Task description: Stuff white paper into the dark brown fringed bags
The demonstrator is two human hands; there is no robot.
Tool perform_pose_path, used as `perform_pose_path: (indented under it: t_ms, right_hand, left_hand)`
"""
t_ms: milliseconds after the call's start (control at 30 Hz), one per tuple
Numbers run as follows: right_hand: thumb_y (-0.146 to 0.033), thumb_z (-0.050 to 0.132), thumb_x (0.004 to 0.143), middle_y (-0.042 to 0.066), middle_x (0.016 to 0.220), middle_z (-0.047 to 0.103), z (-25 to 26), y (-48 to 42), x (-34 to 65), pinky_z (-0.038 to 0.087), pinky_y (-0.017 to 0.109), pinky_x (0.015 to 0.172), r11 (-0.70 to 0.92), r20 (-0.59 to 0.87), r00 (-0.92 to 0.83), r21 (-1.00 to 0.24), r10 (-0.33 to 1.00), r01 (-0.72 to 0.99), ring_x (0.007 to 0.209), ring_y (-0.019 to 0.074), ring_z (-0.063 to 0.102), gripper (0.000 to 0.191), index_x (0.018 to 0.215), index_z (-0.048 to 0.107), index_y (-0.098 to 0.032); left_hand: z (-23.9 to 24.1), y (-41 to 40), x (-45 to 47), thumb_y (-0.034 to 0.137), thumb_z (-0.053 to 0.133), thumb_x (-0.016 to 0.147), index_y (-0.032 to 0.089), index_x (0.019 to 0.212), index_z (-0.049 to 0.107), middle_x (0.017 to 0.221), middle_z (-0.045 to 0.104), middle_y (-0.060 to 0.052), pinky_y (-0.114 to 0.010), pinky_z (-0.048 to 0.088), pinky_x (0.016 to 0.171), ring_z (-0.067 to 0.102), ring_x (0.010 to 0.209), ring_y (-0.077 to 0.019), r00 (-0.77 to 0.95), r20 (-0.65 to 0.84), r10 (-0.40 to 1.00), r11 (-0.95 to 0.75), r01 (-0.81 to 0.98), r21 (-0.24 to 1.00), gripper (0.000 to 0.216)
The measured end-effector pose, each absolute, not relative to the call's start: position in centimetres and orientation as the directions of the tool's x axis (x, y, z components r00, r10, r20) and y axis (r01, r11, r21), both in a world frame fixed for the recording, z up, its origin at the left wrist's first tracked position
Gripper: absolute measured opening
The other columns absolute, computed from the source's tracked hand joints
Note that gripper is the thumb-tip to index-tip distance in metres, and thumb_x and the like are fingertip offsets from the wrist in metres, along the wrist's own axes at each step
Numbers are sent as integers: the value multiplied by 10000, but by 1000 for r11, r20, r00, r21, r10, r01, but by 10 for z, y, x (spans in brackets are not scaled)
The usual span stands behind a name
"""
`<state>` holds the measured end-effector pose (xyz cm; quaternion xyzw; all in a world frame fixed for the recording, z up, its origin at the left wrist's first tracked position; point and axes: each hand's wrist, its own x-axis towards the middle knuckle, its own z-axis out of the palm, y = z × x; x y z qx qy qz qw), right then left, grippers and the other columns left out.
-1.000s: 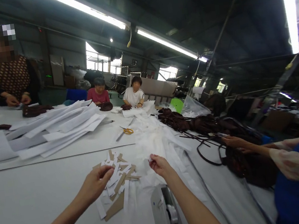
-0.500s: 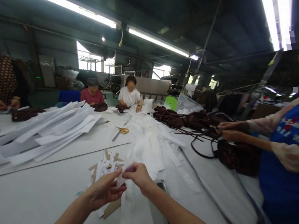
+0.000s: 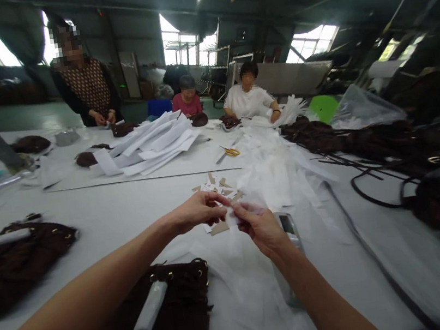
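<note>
Small white strip (image 3: 230,211), axis unclear, between left hand (image 3: 196,212) and right hand (image 3: 263,228).

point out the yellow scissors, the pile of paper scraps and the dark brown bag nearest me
yellow scissors (image 3: 231,152), head view, on the yellow handles
pile of paper scraps (image 3: 215,185), head view, on the scraps at its middle
dark brown bag (image 3: 181,319), head view, on its dark fabric front
</note>
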<state>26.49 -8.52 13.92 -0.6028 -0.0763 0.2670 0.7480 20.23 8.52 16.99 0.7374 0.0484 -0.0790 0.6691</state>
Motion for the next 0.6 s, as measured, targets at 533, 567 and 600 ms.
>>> perform_pose_path:
  t_ms: [533,567,600]
  right_hand:
    - [-522,695,681,27,689,646,25,-134,158,398,235,551,-197,-384,695,-921,608,-336,619,140,539,387,785,683,-149]
    - [-538,683,685,28,694,646,18,-129,148,416,250,580,-192,-351,707,-935,614,-298,645,153,548,403,787,682,-149]
    - [-551,672,687,35,715,655,12,-124,138,437,271,624,-192,-328,716,-944,616,-267,685,172,564,418,788,683,-147]
  left_hand:
    - [69,155,94,384,579,670,179,651,701,587,638,-22,-290,401,559,537,563,-186,841,-541,-8,-662,401,633,240]
    - [66,152,96,364,619,621,182,663,711,582,649,-27,-296,410,540,546,545,-195,808,-588,-33,-674,417,610,207]
    - [64,150,98,345,651,577,186,683,721,578,657,-33,-303,417,520,555,529,-205,777,-627,-56,-686,427,589,204]
